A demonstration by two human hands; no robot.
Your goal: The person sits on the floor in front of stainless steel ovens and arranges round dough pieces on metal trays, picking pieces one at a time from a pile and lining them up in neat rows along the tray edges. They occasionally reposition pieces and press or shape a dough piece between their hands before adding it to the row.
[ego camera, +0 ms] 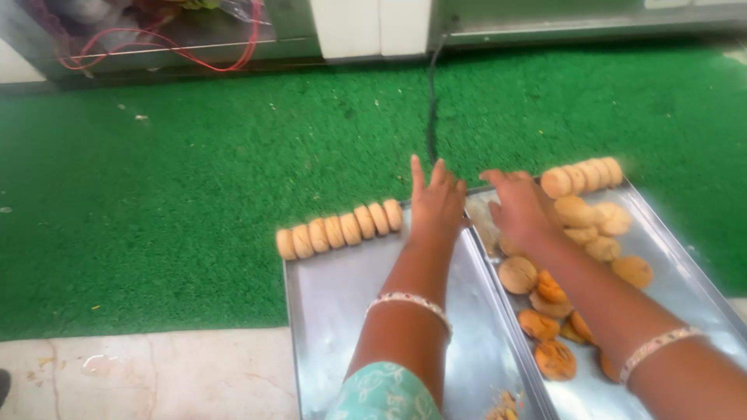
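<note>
Green matting runs under two steel trays. My left hand, fingers spread and empty, sits beside the upright row of biscuits on the left tray; my right hand rests open on loose biscuits. They look light and crumbly; I'd pinch their edges gently.

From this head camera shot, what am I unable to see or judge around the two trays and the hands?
- Left tray: near end cut off by the bottom edge; left hand and forearm cover its far right corner.
- Right tray: near corner cut off at the right edge.
- Right hand: motion-blurred, palm down; what it grips, if anything, is hidden.
- Loose biscuits: several partly under the right forearm.
- Top-left clutter with red wires: cropped, unclear.
</note>
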